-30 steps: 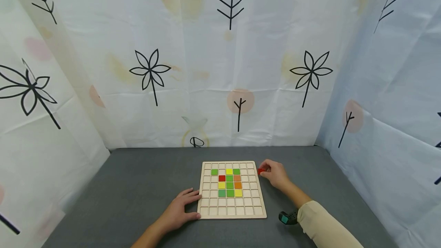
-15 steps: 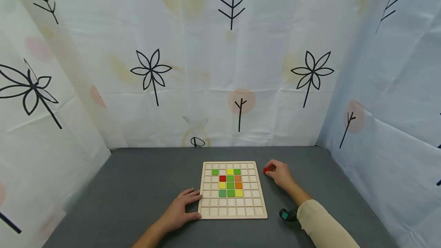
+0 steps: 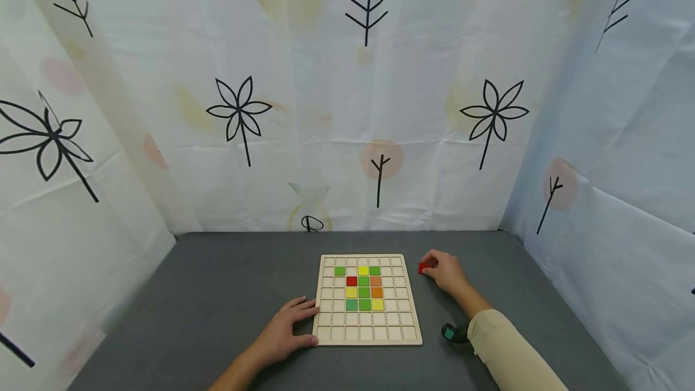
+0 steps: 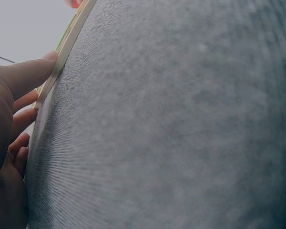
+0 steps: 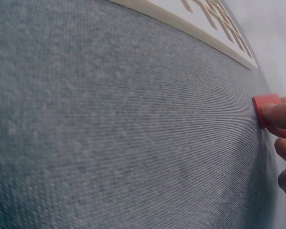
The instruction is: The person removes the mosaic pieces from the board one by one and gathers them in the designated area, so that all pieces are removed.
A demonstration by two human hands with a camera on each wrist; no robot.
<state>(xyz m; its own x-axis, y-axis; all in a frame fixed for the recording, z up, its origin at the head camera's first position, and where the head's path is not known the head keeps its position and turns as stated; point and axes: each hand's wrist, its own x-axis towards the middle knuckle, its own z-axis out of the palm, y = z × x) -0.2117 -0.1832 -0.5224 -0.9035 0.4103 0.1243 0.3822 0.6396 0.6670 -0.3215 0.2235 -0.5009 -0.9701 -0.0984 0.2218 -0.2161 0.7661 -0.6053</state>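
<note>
A square wooden grid board (image 3: 366, 335) lies on the grey table, with green, yellow, red, orange and teal square tiles in its middle and upper cells. My left hand (image 3: 281, 332) rests along the board's left edge, thumb at the near corner and fingers fairly straight; the left wrist view shows the thumb (image 4: 31, 74) touching the rim. Beyond the board's right edge, my right hand (image 3: 446, 271) pinches a red square tile (image 3: 423, 268) between thumb and fingertips. In the right wrist view that red tile (image 5: 266, 109) is held on edge, close to the cloth and apart from the board.
A dark wrist device (image 3: 455, 333) with a teal face is at the right wrist. Grey cloth covers the table (image 3: 233, 276). A white patterned curtain (image 3: 326, 186) stands at the back and on both sides.
My right hand has moved a little to the right with the red tile, away from the board's edge. The left hand and the tiles on the board stay as they were.
</note>
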